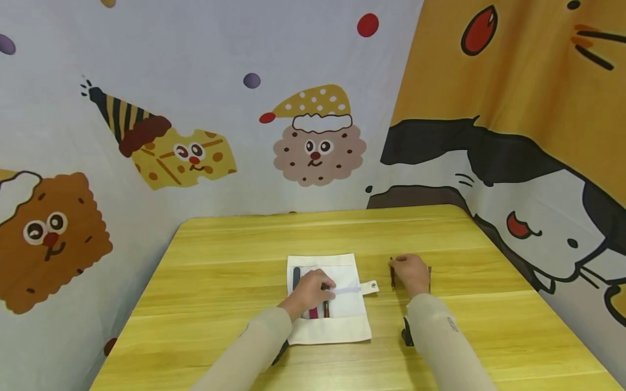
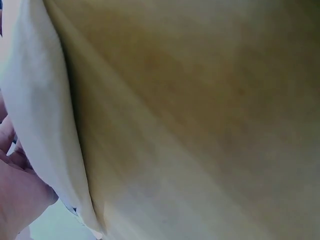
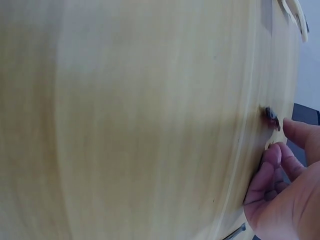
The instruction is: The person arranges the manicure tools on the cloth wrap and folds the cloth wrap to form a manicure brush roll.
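In the head view my left hand (image 1: 313,288) is over an opened cream fabric pouch (image 1: 327,331), its thumb and index finger around a dark red pen (image 1: 326,310). Beside that pen are a magenta stick (image 1: 313,313) and a dark grey rounded stick (image 1: 296,277), tucked in the pouch. To the right of the pouch, my right hand (image 1: 411,271) is low over the table, fingertips right at a thin dark brown stick (image 1: 392,278). In the right wrist view this stick (image 3: 270,116) shows near the parted thumb and index finger. A second thin stick (image 1: 430,274) lies beyond the right hand.
The pouch's strap with a snap button (image 1: 370,287) points right, between the hands. Everything lies on a yellow wood-grain table (image 1: 220,271). A printed cartoon curtain (image 1: 205,81) hangs behind the table's far edge. Black wrist gear (image 1: 407,332) shows under the right sleeve.
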`<action>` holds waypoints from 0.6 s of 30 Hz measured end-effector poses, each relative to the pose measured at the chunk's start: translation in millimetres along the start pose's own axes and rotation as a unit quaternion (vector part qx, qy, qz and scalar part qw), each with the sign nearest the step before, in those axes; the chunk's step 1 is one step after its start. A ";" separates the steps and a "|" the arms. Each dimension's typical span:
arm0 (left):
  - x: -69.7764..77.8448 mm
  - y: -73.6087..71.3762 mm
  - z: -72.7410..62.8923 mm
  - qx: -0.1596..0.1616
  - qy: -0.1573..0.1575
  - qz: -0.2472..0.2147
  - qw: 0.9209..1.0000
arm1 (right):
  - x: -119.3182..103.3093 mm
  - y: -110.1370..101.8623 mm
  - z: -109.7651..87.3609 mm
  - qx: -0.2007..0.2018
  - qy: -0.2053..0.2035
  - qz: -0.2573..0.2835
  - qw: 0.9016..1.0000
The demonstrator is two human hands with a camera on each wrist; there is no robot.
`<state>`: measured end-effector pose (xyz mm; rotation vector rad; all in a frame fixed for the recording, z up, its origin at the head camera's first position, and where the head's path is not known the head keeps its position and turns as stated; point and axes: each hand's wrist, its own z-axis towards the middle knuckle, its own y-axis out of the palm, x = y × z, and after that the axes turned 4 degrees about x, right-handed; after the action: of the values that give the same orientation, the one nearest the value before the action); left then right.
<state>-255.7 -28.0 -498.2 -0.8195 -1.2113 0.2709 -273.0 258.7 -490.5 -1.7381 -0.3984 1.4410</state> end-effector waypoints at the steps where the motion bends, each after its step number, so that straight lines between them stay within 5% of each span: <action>1: 0.1 -0.2 -0.1 0.000 -0.001 -0.001 1.000 | -0.6 0.7 0.0 0.002 0.002 0.001 1.000; 18: -0.2 0.6 0.2 0.004 -0.002 -0.008 1.000 | -10.1 6.9 0.3 0.028 0.010 -0.052 0.998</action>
<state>-255.8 -27.6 -498.7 -0.8025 -1.2185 0.2645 -278.0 247.6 -489.0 -1.6626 -0.4278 1.3471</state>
